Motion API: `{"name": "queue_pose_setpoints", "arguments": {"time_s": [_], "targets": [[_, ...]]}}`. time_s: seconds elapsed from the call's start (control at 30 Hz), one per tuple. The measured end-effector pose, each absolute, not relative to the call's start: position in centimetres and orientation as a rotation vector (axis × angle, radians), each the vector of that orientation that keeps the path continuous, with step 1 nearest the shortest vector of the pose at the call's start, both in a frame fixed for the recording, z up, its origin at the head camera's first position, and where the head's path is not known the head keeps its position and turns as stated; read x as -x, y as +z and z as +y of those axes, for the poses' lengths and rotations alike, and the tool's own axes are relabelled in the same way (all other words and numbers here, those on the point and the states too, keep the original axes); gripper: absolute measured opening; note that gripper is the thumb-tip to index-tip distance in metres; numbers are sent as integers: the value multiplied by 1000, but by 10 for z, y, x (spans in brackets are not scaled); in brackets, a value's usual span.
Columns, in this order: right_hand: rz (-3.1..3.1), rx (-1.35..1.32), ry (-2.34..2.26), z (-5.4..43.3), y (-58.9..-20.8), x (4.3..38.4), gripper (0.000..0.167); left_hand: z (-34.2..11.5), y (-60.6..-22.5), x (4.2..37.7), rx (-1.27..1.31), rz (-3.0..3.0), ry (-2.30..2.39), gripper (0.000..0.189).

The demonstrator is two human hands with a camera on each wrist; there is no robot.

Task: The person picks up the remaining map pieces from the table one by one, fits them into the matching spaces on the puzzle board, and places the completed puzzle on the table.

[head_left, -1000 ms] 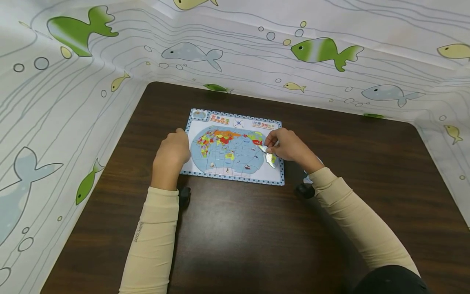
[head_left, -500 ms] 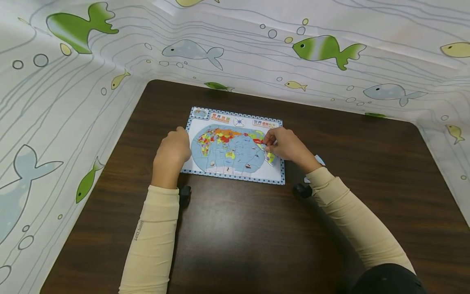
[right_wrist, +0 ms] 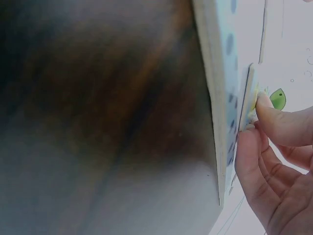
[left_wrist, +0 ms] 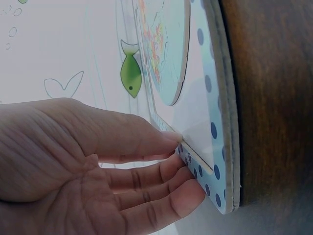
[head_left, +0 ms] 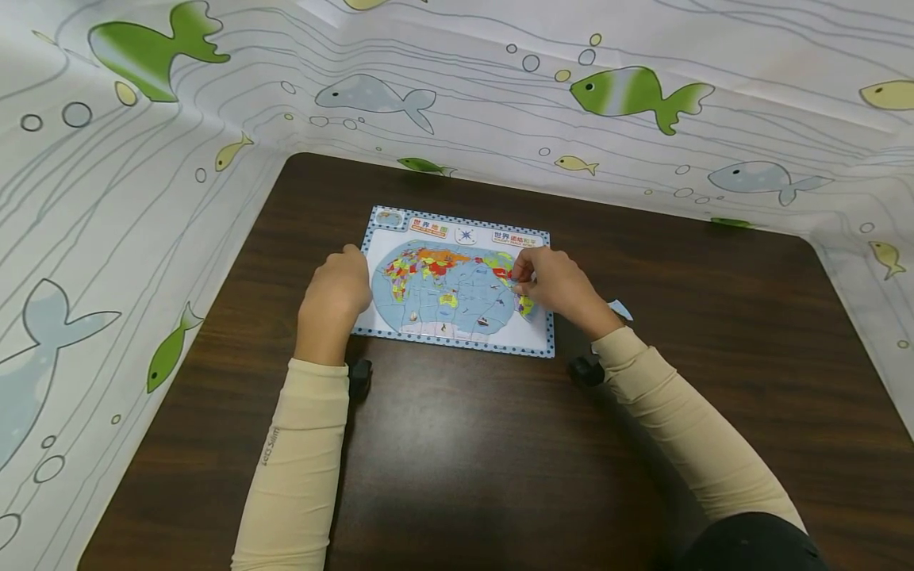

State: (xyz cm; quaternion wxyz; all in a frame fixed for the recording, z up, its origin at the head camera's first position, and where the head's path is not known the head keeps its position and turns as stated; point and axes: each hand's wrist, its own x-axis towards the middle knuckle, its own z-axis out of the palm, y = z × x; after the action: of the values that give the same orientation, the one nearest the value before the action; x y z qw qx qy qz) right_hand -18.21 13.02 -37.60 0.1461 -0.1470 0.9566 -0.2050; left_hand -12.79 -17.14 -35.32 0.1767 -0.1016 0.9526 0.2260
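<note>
A world map jigsaw puzzle board point(head_left: 528, 341) with a dotted blue border lies on the table. At its left edge my left hand point(head_left: 336, 293) pinches the border, thumb on top; the left wrist view shows the thumb and fingers close along the dotted rim point(left_wrist: 208, 83). Over the map's right side, my right hand point(head_left: 560, 281) pinches a puzzle piece point(head_left: 526, 307) between thumb and fingers. That piece shows green and yellow land and overlaps the map's right part. Edge-on in the right wrist view, the piece point(right_wrist: 248, 93) stands close over the board, its far end hidden by fingertips.
A loose light-blue piece point(head_left: 620, 309) lies on the dark wooden table point(head_left: 443, 444) beside my right wrist, partly covered by it. White fish-patterned cloth point(head_left: 485, 143) rises behind the table and along its left side. A dark rounded object point(head_left: 753, 543) shows at the bottom right.
The piece in my right hand has turned from glaring silvery and tilted to lying flatter over the map's right side. My left hand keeps its hold on the board.
</note>
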Motion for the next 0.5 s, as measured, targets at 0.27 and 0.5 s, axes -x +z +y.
{"name": "queue_pose_setpoints", "arguments": {"time_s": [0.27,0.5], "targets": [[2781,407,-576,130,-376,180,11,-172,-353,128,295,2697,634,58],[2772,407,-595,133,-376,180,12,-172,-354,128,289,2698,629,62]]}}
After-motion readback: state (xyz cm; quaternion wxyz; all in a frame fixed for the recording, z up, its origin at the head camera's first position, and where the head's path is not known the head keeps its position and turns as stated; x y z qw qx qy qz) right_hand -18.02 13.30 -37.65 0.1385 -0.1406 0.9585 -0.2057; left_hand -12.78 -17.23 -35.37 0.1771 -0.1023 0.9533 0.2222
